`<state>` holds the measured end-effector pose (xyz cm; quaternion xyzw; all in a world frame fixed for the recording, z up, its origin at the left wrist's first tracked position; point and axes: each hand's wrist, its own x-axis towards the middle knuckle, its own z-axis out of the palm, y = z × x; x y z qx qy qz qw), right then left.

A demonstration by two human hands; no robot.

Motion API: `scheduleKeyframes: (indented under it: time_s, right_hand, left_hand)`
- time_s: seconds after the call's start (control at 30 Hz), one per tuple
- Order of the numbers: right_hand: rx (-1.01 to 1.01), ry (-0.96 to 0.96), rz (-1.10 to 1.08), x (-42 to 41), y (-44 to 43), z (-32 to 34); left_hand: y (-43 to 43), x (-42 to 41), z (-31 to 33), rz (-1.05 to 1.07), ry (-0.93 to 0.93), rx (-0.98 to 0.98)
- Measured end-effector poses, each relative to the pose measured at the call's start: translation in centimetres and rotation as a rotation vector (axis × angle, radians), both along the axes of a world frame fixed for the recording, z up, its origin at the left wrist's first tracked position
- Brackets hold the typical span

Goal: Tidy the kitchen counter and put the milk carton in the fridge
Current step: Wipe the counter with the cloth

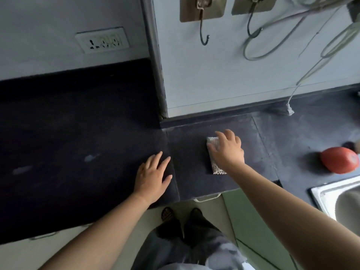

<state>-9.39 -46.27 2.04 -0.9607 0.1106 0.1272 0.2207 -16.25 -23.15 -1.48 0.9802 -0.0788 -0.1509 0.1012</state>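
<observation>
A dark stone kitchen counter runs across the view. My right hand presses flat on a white textured cleaning cloth lying on the counter near the wall corner; the hand covers most of the cloth. My left hand rests palm down on the counter near its front edge, fingers spread, holding nothing. No milk carton and no fridge are in view.
A red-orange round object lies on the counter at right, a dark small item behind it. A steel sink sits at lower right. A wall socket, hooks and hanging cords are on the wall. Green cabinet fronts lie below.
</observation>
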Motion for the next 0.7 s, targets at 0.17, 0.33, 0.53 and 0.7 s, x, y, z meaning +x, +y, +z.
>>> scheduleKeyframes:
  time_s: [0.17,0.33,0.53,0.7]
  right_hand:
    - [-0.104,-0.052,0.122,-2.0,0.2,-2.1]
    - [-0.118,-0.099,0.206,-5.6,-0.7,-2.6]
    - [-0.138,-0.115,0.273,-4.8,-1.0,-3.3]
    - [-0.136,-0.205,0.419,-4.9,-2.2,-3.6]
  left_hand:
    - [0.0,-0.4,-0.5,-0.004,0.001,0.006]
    - [0.1,-0.5,-0.7,0.01,-0.031,0.012]
    - [0.1,-0.5,-0.7,0.026,-0.03,0.018]
    - [-0.5,-0.4,-0.5,0.085,-0.011,-0.042]
